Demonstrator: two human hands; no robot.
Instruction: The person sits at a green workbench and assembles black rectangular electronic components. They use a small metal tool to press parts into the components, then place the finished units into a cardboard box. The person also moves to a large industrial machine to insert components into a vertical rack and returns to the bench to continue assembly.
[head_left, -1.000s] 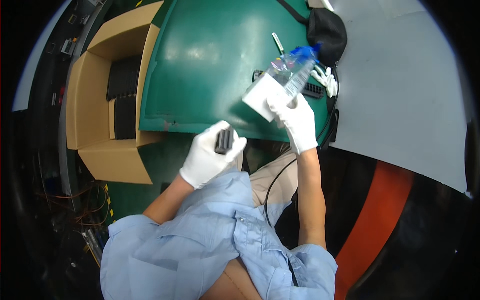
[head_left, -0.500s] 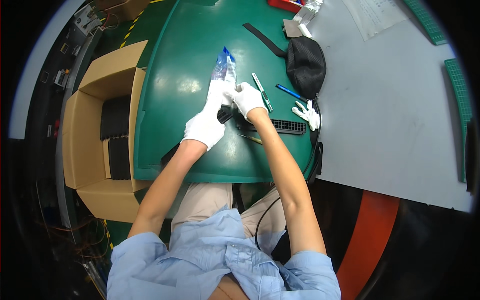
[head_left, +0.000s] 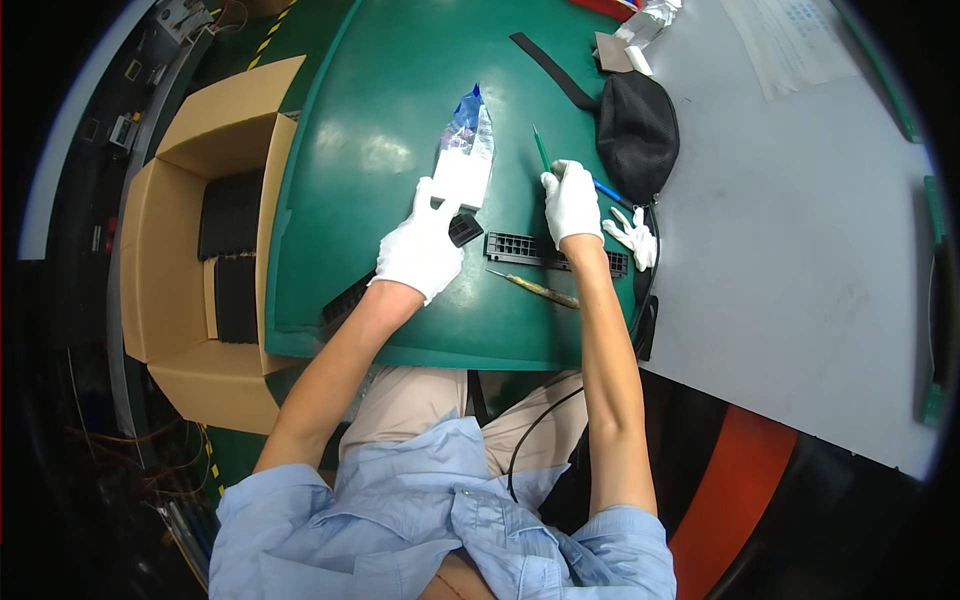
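Note:
My left hand [head_left: 420,252], in a white glove, lies over a black slotted strip [head_left: 465,229]. Its index finger and thumb are stretched apart at the lower corner of a white pack [head_left: 463,180] in a clear and blue plastic bag. My gloved right hand [head_left: 574,207] is closed round a slim green pen-like tool [head_left: 541,147], whose tip points away from me; the palm hides the rest. A second black slotted strip [head_left: 508,246] passes under that wrist. Nearer me lies a thin tool with a yellowish handle [head_left: 545,290].
Beside my right hand are a blue pen [head_left: 608,193], a loose white glove [head_left: 635,238] and a black mesh pouch [head_left: 640,135] with a strap. An open cardboard box [head_left: 150,270] holding black parts stands left of the green mat [head_left: 400,60]. A grey table [head_left: 770,250] adjoins at right.
My right hand has left the bagged pack, moved right and closed on the green tool that lay on the mat. My left hand has loosened at the pack's lower end.

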